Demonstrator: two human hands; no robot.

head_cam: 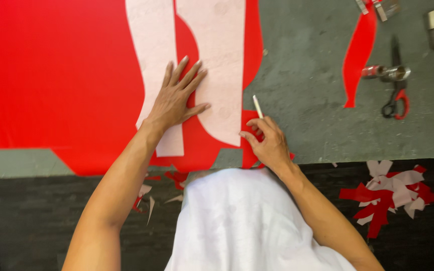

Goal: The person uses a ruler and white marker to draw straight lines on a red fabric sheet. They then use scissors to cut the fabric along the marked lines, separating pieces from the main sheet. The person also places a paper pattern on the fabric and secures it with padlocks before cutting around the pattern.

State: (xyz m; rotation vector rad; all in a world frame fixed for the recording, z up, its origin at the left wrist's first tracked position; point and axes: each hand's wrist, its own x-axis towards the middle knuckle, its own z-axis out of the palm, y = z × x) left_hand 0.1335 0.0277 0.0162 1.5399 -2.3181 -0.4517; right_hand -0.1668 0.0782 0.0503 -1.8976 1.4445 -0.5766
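One camera on my head, looking steeply down over my white shirt [247, 221] at the grey table [307, 75], close. My forearms and both hands fill the middle; floor shows along the bottom.

A grey table [307, 65] carried red cloth [56, 75]; right of the cloth lay a red strip [357, 55] and scissors [397, 95].
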